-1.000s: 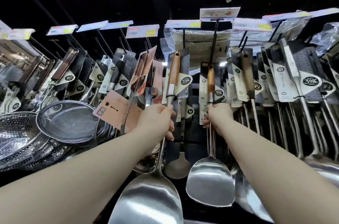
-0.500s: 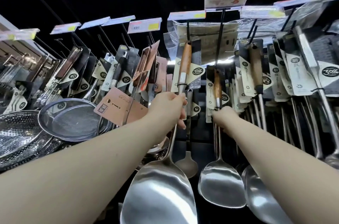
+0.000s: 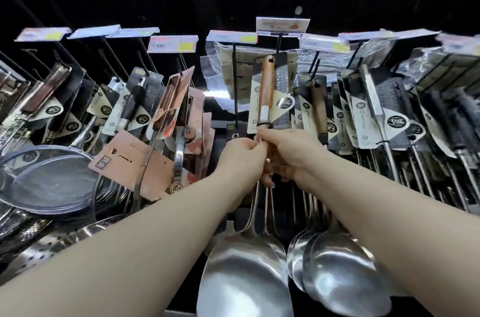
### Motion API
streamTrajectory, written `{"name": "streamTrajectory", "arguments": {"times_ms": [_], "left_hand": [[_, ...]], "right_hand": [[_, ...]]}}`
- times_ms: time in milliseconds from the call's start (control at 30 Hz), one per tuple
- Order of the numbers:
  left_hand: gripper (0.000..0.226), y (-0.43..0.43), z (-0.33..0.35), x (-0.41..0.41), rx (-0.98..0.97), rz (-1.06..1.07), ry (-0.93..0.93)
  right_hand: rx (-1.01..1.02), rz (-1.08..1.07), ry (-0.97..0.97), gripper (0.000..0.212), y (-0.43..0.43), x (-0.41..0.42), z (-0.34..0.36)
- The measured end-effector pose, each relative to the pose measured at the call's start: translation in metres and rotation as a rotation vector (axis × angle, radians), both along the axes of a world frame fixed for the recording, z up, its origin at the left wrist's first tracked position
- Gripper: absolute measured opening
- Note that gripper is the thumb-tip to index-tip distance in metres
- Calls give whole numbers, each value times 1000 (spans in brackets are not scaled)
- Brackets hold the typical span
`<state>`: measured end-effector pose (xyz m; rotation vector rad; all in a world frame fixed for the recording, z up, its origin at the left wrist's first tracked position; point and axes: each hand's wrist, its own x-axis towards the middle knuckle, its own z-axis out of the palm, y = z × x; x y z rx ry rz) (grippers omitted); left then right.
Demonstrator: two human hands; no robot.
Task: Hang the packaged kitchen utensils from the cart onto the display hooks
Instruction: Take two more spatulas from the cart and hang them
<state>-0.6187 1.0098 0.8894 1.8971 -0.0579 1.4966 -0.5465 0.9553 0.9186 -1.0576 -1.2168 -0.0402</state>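
Observation:
A packaged steel spatula (image 3: 266, 88) with a wooden handle and a cream label card stands upright at the centre of the display. Its top end reaches the black display hook (image 3: 278, 44) under a price tag. My left hand (image 3: 241, 158) grips its metal shaft just below the wooden handle. My right hand (image 3: 288, 153) pinches the same shaft and the card's lower edge from the right. The wide steel blade (image 3: 241, 275) hangs low between my forearms.
Rows of hooks carry packaged utensils: wood-handled turners (image 3: 318, 106) to the right, pink-carded tools (image 3: 135, 160) and mesh strainers (image 3: 46, 179) to the left. Steel ladles (image 3: 337, 270) hang beside the blade. Price tags (image 3: 172, 44) line the hook tips.
The spatula moved right and up, from the neighbouring hook position toward the centre hook. My right hand left the hanging turner and joined my left hand on the spatula.

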Motion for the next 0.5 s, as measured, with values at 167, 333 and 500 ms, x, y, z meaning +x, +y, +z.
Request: {"name": "streamTrajectory", "arguments": {"times_ms": [167, 333, 500], "left_hand": [[22, -9, -19, 5, -51, -88, 195], [21, -11, -30, 6, -49, -144, 174], [24, -14, -30, 7, -26, -150, 137]], "right_hand": [[68, -48, 24, 22, -9, 4, 0], [113, -78, 12, 25, -9, 4, -4], [192, -80, 16, 28, -14, -2, -11]]}}
